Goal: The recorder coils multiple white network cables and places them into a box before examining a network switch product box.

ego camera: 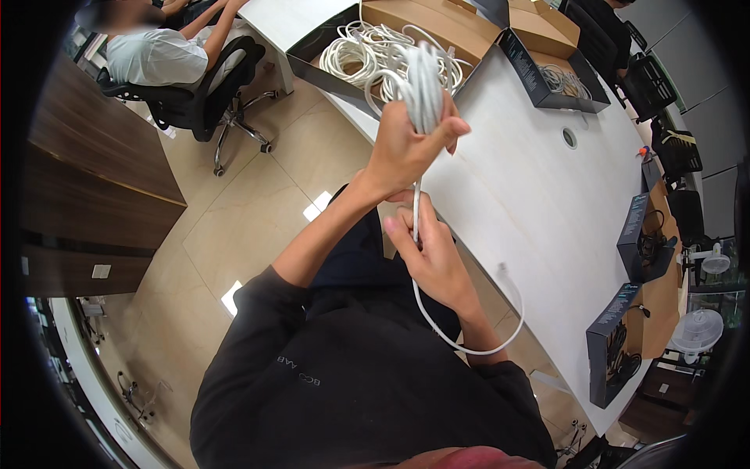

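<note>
A bundled coil of white network cable (423,88) is gripped in my left hand (404,140), raised over the table's near edge. Below it, my right hand (430,252) closes its fingers around a single length of the same cable. From there the free end loops down past my right forearm and curves up to a blurred plug (503,267). Behind the coil, an open black cardboard box (334,82) holds several more coils of white cable (351,55).
Another open box (530,76) with grey cables stands at the white table's (504,170) far side. Two boxes of black cables (630,234) (603,357) line the right end. A seated person (158,58) is at upper left, near the office chair (202,111).
</note>
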`<action>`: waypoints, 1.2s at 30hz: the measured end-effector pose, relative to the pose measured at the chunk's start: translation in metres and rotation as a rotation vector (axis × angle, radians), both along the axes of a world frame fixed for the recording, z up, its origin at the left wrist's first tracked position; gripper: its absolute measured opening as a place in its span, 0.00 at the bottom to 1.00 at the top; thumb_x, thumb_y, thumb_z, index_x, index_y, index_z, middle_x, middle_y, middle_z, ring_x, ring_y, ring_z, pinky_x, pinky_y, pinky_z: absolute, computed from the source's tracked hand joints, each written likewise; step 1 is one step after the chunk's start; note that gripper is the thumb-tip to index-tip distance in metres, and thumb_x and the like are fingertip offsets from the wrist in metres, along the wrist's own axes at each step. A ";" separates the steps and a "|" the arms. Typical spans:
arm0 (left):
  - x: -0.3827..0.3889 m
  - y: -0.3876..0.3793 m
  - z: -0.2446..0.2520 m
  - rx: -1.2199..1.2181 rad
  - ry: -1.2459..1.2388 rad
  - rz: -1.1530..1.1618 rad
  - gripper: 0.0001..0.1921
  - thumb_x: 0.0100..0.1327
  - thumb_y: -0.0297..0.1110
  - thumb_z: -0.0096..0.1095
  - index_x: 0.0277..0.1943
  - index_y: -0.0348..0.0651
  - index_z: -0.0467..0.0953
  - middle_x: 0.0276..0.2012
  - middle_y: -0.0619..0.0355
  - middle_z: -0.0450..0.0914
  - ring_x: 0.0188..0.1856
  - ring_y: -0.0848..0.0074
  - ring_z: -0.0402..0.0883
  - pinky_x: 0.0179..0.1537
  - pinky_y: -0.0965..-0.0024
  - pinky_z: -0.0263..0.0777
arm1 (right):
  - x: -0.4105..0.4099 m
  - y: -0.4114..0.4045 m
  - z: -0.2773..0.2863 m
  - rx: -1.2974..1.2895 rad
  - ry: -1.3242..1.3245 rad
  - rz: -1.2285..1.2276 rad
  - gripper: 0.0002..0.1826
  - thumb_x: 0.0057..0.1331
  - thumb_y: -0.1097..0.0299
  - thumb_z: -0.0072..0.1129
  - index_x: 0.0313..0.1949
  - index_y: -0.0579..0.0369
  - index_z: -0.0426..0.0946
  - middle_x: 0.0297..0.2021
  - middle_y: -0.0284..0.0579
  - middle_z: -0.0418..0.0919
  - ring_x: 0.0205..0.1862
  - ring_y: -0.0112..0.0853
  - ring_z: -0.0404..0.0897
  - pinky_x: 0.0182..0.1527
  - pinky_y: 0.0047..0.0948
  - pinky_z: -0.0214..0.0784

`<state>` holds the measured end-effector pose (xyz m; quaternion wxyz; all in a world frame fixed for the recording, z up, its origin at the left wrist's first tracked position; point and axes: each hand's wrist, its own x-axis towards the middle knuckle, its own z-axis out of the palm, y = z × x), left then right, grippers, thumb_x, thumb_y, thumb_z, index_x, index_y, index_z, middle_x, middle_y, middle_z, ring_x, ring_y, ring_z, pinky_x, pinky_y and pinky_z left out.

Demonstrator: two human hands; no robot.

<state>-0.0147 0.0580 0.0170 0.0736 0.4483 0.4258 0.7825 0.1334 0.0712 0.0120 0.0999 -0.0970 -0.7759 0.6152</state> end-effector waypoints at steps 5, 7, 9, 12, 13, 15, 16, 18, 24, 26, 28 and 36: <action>-0.005 -0.008 -0.004 -0.437 0.502 0.047 0.21 0.61 0.44 0.66 0.22 0.37 0.69 0.13 0.54 0.74 0.15 0.66 0.74 0.20 0.68 0.65 | 0.016 0.008 0.013 0.050 -0.041 0.155 0.26 0.65 0.72 0.60 0.59 0.66 0.61 0.21 0.35 0.64 0.23 0.24 0.66 0.31 0.25 0.61; -0.008 -0.013 -0.008 -0.472 0.547 0.029 0.23 0.63 0.49 0.63 0.23 0.37 0.69 0.10 0.52 0.71 0.15 0.59 0.73 0.21 0.63 0.65 | 0.022 0.017 0.019 -0.018 -0.047 0.237 0.30 0.64 0.73 0.62 0.62 0.65 0.59 0.23 0.34 0.66 0.25 0.23 0.68 0.32 0.23 0.62; -0.012 -0.020 -0.009 -0.592 0.640 -0.038 0.28 0.64 0.54 0.58 0.22 0.35 0.68 0.10 0.49 0.68 0.16 0.55 0.71 0.22 0.59 0.64 | 0.029 0.028 0.025 -0.086 -0.051 0.312 0.34 0.62 0.74 0.63 0.65 0.65 0.57 0.24 0.33 0.68 0.27 0.21 0.69 0.34 0.21 0.63; -0.016 -0.025 -0.017 -0.563 0.733 -0.065 0.32 0.62 0.59 0.57 0.20 0.33 0.68 0.12 0.47 0.66 0.17 0.52 0.70 0.23 0.55 0.63 | 0.042 0.044 0.035 -0.336 -0.072 0.374 0.37 0.60 0.76 0.65 0.66 0.65 0.56 0.34 0.40 0.72 0.34 0.24 0.72 0.39 0.22 0.65; -0.017 -0.028 -0.017 -0.549 0.778 -0.076 0.34 0.62 0.61 0.56 0.19 0.32 0.68 0.12 0.46 0.66 0.18 0.51 0.70 0.23 0.53 0.63 | 0.045 0.048 0.039 -0.338 -0.073 0.373 0.37 0.60 0.76 0.65 0.66 0.65 0.56 0.34 0.40 0.72 0.34 0.24 0.72 0.39 0.22 0.65; -0.015 -0.033 -0.014 -0.568 0.827 -0.056 0.35 0.58 0.64 0.59 0.19 0.33 0.68 0.11 0.47 0.65 0.17 0.53 0.69 0.22 0.56 0.63 | 0.052 0.055 0.043 -0.694 0.072 0.285 0.33 0.64 0.68 0.63 0.63 0.66 0.58 0.38 0.46 0.72 0.34 0.26 0.73 0.39 0.24 0.66; -0.011 -0.034 -0.010 -0.513 0.791 -0.119 0.36 0.56 0.66 0.60 0.18 0.34 0.68 0.11 0.48 0.65 0.16 0.54 0.69 0.22 0.58 0.63 | 0.056 0.063 0.032 -0.753 0.166 0.312 0.31 0.67 0.52 0.58 0.58 0.63 0.62 0.40 0.51 0.72 0.32 0.27 0.73 0.38 0.24 0.65; -0.007 -0.039 0.001 -0.583 0.834 -0.132 0.36 0.51 0.68 0.66 0.17 0.36 0.67 0.10 0.51 0.65 0.14 0.57 0.67 0.21 0.62 0.64 | 0.060 0.078 0.021 -0.912 0.227 0.415 0.30 0.74 0.41 0.33 0.47 0.59 0.68 0.36 0.46 0.71 0.28 0.26 0.71 0.35 0.26 0.65; -0.012 -0.039 -0.008 -0.780 0.748 0.024 0.34 0.55 0.61 0.67 0.17 0.33 0.67 0.12 0.48 0.66 0.15 0.58 0.66 0.21 0.60 0.61 | 0.073 0.116 0.036 -1.310 0.661 0.482 0.27 0.77 0.49 0.20 0.34 0.52 0.68 0.34 0.42 0.73 0.25 0.23 0.72 0.32 0.27 0.66; -0.012 -0.040 -0.008 -0.935 0.753 0.011 0.33 0.57 0.60 0.66 0.18 0.32 0.68 0.13 0.51 0.66 0.17 0.64 0.68 0.22 0.60 0.61 | 0.072 0.122 0.042 -1.507 0.820 0.350 0.17 0.77 0.59 0.29 0.35 0.49 0.68 0.34 0.38 0.74 0.26 0.22 0.75 0.32 0.27 0.64; -0.004 -0.043 0.003 -0.937 0.576 -0.157 0.32 0.57 0.59 0.67 0.18 0.34 0.68 0.11 0.54 0.65 0.16 0.68 0.67 0.21 0.62 0.61 | 0.057 0.125 0.042 -1.543 0.837 0.302 0.13 0.75 0.63 0.34 0.35 0.49 0.67 0.34 0.37 0.74 0.27 0.21 0.75 0.32 0.27 0.65; -0.028 -0.070 0.001 -0.446 -0.454 -1.029 0.23 0.74 0.48 0.45 0.21 0.48 0.62 0.05 0.70 0.59 0.05 0.86 0.55 0.12 0.78 0.59 | 0.015 0.149 0.002 -1.776 1.251 0.526 0.03 0.64 0.70 0.56 0.33 0.50 0.70 0.35 0.34 0.74 0.31 0.20 0.77 0.31 0.28 0.69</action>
